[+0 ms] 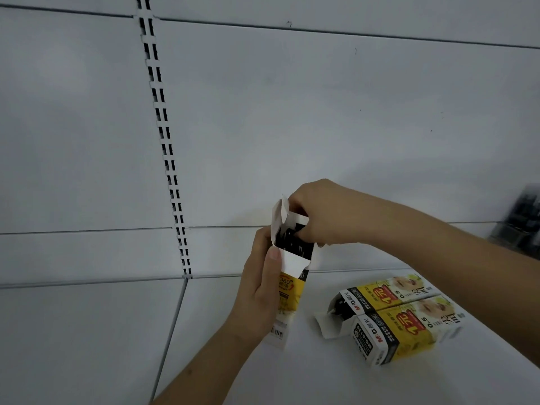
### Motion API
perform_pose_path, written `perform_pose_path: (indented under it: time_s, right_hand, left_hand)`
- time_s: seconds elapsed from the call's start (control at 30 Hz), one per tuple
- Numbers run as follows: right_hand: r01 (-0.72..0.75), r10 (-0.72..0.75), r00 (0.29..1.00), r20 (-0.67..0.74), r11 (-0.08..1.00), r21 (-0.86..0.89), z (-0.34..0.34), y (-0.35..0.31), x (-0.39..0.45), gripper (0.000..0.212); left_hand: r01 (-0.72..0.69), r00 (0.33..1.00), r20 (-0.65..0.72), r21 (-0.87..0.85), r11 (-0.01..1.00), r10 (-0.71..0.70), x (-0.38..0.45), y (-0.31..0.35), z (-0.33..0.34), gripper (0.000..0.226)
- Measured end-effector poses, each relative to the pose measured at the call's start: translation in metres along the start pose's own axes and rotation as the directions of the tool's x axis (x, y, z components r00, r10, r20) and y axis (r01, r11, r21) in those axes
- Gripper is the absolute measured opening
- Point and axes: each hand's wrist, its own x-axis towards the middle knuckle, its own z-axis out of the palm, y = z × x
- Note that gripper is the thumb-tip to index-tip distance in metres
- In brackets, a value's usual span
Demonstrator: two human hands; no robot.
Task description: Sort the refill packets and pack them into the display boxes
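My left hand grips an upright yellow, white and black display box above the white shelf. The box's top flaps stand open, and dark refill ends show inside its mouth. Reaching in from the right, my right hand has its fingers curled at the open top, pinching the refills and the flap there. To the right, two more boxes of the same kind lie side by side on the shelf: the far one has its end flap open with dark contents showing, and the near one is closed.
The white shelf has a seam running down its middle. A white back panel with a slotted upright rises behind. A blurred dark object stands at the far right edge.
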Motion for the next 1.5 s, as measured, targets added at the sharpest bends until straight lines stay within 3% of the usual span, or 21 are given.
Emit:
perform_pose_path:
  time_s: [0.2, 0.3, 0.4, 0.63, 0.77, 0.93, 1.1, 1.2, 1.37, 1.5]
  right_hand:
    - [0.045, -0.023, 0.998, -0.059, 0.913, 0.405, -0.006, 0.009, -0.019, 0.04]
    - [0.132, -0.114, 0.991, -0.067, 0.905, 0.405, 0.009, 0.011, -0.038, 0.049]
    - [0.217, -0.139, 0.962, -0.233, 0.909, 0.357, 0.031, 0.012, -0.042, 0.057]
    - [0.326, -0.095, 0.883, -0.459, 0.828, 0.456, 0.051, -0.001, -0.043, 0.028]
    - [0.293, 0.044, 0.857, -0.513, 0.778, 0.556, 0.057, 0.001, -0.037, 0.012]
    - [0.251, 0.137, 0.865, -0.483, 0.715, 0.652, 0.06, 0.006, -0.032, 0.006]
    - [0.248, 0.163, 0.814, -0.558, 0.771, 0.587, 0.052, 0.013, -0.036, 0.015]
    - [0.33, -0.001, 0.76, -0.65, 0.862, 0.384, 0.044, 0.014, -0.036, 0.033]
    - [0.469, -0.236, 0.735, -0.635, 0.854, 0.225, 0.036, 0.024, -0.023, 0.028]
    - [0.49, -0.3, 0.704, -0.643, 0.862, 0.134, 0.043, 0.029, -0.019, 0.023]
  left_hand:
    - [0.098, 0.995, -0.027, -0.069, 0.993, -0.1, 0.002, 0.0, -0.006, 0.037]
    - [0.161, 0.986, -0.025, -0.091, 0.983, -0.164, 0.006, 0.003, -0.009, 0.06]
    - [0.206, 0.978, -0.019, -0.109, 0.972, -0.209, 0.008, 0.004, -0.013, 0.078]
    - [0.186, 0.982, 0.007, -0.242, 0.952, -0.191, 0.013, 0.01, -0.021, 0.073]
    - [0.117, 0.992, 0.05, -0.12, 0.986, -0.112, 0.009, 0.017, -0.015, 0.025]
    - [0.094, 0.995, -0.014, -0.007, 0.996, -0.094, 0.012, 0.009, -0.015, 0.035]
    - [0.146, 0.988, -0.04, -0.045, 0.988, -0.148, 0.015, 0.012, -0.017, 0.037]
    - [0.148, 0.987, -0.056, -0.063, 0.987, -0.151, 0.017, 0.014, -0.017, 0.033]
    - [0.154, 0.987, -0.04, -0.089, 0.984, -0.158, 0.017, 0.016, -0.018, 0.031]
    - [0.096, 0.99, 0.116, -0.104, 0.99, -0.084, 0.01, 0.017, -0.018, 0.026]
